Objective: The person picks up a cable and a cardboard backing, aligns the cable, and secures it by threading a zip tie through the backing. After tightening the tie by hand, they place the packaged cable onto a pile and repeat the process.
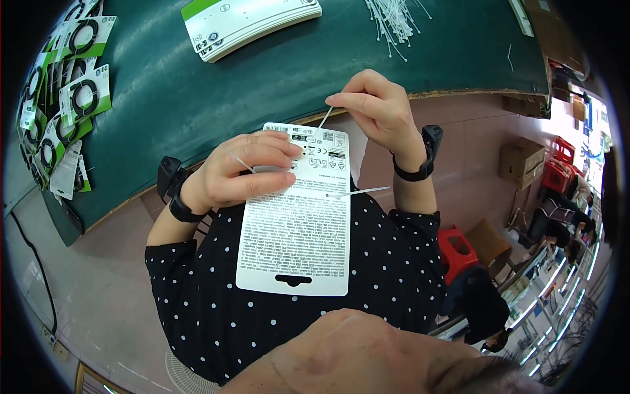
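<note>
A white packaging card (295, 236), covered in small print and with a hanger slot at its near end, lies in front of my body just off the table edge. My left hand (246, 167) grips its left side, fingers lying across the printed face. Between the thumb and fingertips of my right hand (384, 108), the end of a thin white cable tie (325, 117) is pinched; it slants down to the card's far part. A second cable tie (361, 192) sticks out of the card's right side. Another thin white strip (243, 163) shows at my left fingers. The card's underside is hidden.
On the green table (151, 98) are a stack of cards (256, 26), a bunch of white cable ties (394, 23) and one loose tie (510, 58). Packaged black cables (84, 97) pile up at the left. Red stools (457, 249) and a cardboard box (520, 162) stand right.
</note>
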The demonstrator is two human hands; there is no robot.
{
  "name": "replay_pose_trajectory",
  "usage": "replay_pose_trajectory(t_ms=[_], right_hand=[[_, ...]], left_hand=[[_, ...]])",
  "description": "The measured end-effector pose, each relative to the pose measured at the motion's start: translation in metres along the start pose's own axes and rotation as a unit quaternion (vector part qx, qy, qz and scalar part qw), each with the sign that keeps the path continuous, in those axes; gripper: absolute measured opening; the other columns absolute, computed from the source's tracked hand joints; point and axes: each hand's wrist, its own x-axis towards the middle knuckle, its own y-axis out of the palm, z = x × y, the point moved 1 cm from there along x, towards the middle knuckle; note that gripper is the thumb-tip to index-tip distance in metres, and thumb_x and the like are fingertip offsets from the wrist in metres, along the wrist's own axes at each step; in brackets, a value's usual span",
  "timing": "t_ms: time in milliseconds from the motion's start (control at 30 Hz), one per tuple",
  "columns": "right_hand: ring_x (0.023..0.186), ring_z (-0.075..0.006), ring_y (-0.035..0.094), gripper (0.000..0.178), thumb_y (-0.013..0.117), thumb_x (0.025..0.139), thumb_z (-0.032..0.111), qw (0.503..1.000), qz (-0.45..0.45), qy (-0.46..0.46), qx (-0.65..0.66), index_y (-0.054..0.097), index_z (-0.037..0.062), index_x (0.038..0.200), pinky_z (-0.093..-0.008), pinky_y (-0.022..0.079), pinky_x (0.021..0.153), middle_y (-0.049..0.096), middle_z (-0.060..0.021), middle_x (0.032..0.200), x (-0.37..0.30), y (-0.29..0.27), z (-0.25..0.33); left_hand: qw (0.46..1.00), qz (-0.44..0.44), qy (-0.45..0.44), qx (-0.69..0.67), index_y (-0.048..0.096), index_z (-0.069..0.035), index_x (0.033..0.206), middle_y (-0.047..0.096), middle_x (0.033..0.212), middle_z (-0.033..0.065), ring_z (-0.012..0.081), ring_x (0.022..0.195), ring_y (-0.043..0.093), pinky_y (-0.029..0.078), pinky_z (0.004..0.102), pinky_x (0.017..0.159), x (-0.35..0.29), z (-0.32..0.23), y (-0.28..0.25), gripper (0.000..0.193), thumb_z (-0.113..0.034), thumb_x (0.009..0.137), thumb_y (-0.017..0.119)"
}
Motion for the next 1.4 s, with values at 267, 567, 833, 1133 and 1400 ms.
replay_pose_trajectory(t_ms=[267, 567, 833, 1133, 1400], right_hand=[[0.065, -0.0167, 0.056, 0.030, 0.064, 0.068, -0.011, 1.000, -0.002, -0.017, 0.012, 0.071, 0.0062, 0.091, -0.0255, 0.043, 0.052, 0.058, -0.0054, 0.077, -0.002, 0.001, -0.002], [0.066, -0.0168, 0.056, 0.029, 0.063, 0.069, -0.011, 1.000, -0.006, -0.018, 0.015, 0.071, 0.0062, 0.092, -0.0255, 0.043, 0.053, 0.058, -0.0056, 0.077, -0.002, 0.002, -0.003], [0.066, -0.0169, 0.057, 0.027, 0.064, 0.071, -0.010, 0.999, 0.020, -0.011, 0.028, 0.070, 0.0058, 0.092, -0.0253, 0.043, 0.053, 0.060, -0.0058, 0.080, 0.003, 0.006, 0.001], [0.070, -0.0177, 0.060, 0.020, 0.069, 0.073, -0.002, 0.976, 0.072, 0.082, 0.190, 0.068, 0.0029, 0.092, -0.0247, 0.046, 0.058, 0.062, -0.0077, 0.085, -0.009, 0.013, 0.000], [0.084, -0.0195, 0.064, 0.026, 0.067, 0.072, -0.003, 0.947, -0.057, 0.153, 0.278, 0.066, -0.0019, 0.097, -0.0252, 0.049, 0.071, 0.066, -0.0092, 0.091, -0.019, 0.047, 0.013]], left_hand=[[1.000, -0.007, -0.005, -0.010, 0.064, -0.003, 0.096, 0.059, 0.099, 0.0130, 0.0301, 0.097, 0.063, 0.051, 0.0479, 0.090, 0.000, 0.000, 0.000, 0.024, -0.007, 0.074, 0.073], [1.000, -0.013, -0.009, -0.023, 0.064, -0.002, 0.096, 0.059, 0.097, 0.0130, 0.0295, 0.095, 0.064, 0.051, 0.0479, 0.089, 0.001, -0.001, 0.000, 0.023, -0.007, 0.075, 0.073], [0.995, -0.069, -0.028, -0.068, 0.063, -0.002, 0.098, 0.059, 0.096, 0.0132, 0.0289, 0.095, 0.064, 0.051, 0.0469, 0.088, -0.002, 0.004, 0.006, 0.023, -0.006, 0.077, 0.072], [0.796, -0.262, -0.361, -0.410, 0.053, -0.001, 0.118, 0.060, 0.113, 0.0105, 0.0222, 0.108, 0.059, 0.052, 0.0350, 0.089, -0.013, 0.012, 0.020, 0.031, -0.001, 0.088, 0.061], [0.687, -0.296, -0.423, -0.512, 0.045, -0.004, 0.125, 0.058, 0.117, 0.0098, 0.0181, 0.108, 0.059, 0.053, 0.0346, 0.088, -0.002, 0.016, 0.026, 0.034, -0.009, 0.093, 0.056]])
